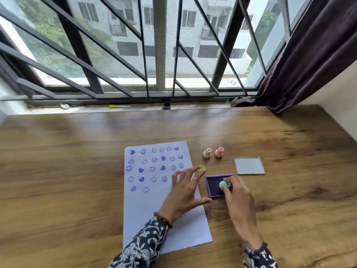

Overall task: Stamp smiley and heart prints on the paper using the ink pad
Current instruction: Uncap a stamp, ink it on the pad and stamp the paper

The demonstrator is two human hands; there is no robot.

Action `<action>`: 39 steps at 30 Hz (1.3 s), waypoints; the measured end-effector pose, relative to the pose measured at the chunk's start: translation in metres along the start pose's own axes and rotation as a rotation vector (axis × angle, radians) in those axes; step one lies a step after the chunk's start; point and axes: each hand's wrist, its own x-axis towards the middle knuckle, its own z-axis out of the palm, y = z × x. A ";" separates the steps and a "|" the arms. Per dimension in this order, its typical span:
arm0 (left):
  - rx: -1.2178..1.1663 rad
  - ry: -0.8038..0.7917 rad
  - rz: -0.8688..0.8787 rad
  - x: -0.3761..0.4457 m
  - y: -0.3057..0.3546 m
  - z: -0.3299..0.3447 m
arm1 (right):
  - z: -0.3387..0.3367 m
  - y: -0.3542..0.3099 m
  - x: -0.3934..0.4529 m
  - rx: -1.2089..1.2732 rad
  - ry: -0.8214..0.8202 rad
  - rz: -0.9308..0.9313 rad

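A white paper (146,211) lies on the wooden table, its upper half covered with rows of purple smiley and heart prints. My left hand (185,192) rests flat on the paper's right edge, fingers spread, holding nothing. Just past its fingertips a yellow smiley stamp (202,168) lies on the table. My right hand (236,196) pinches a teal stamp (224,184) and holds it down on the dark purple ink pad (213,187), which sits right of the paper.
A cream stamp (207,153) and a pink stamp (219,152) stand upright behind the pad. The pad's lid (248,165) lies to the right. The wooden table (67,171) runs to a barred window; a dark curtain (313,60) hangs at right.
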 end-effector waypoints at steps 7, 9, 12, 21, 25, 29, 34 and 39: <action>-0.002 0.086 -0.104 -0.063 -0.077 -0.061 | 0.016 -0.040 -0.031 0.234 0.007 0.074; 0.015 0.067 -0.135 -0.078 -0.100 -0.076 | 0.029 -0.059 -0.040 0.301 -0.034 0.088; 0.046 -0.029 -0.143 -0.095 -0.117 -0.082 | 0.048 -0.082 -0.050 0.368 -0.076 0.098; 0.074 -0.072 -0.139 -0.105 -0.122 -0.078 | 0.066 -0.137 -0.043 0.164 -0.166 0.054; 0.069 -0.086 -0.141 -0.106 -0.124 -0.077 | 0.028 -0.164 -0.044 0.122 0.023 -0.077; 0.077 -0.092 -0.138 -0.106 -0.125 -0.076 | 0.004 -0.180 -0.046 0.064 0.196 -0.164; 0.082 -0.088 -0.138 -0.106 -0.127 -0.074 | 0.048 -0.161 -0.040 0.035 0.036 -0.066; 0.081 -0.095 -0.140 -0.106 -0.128 -0.074 | 0.086 -0.130 -0.045 -0.002 -0.173 0.001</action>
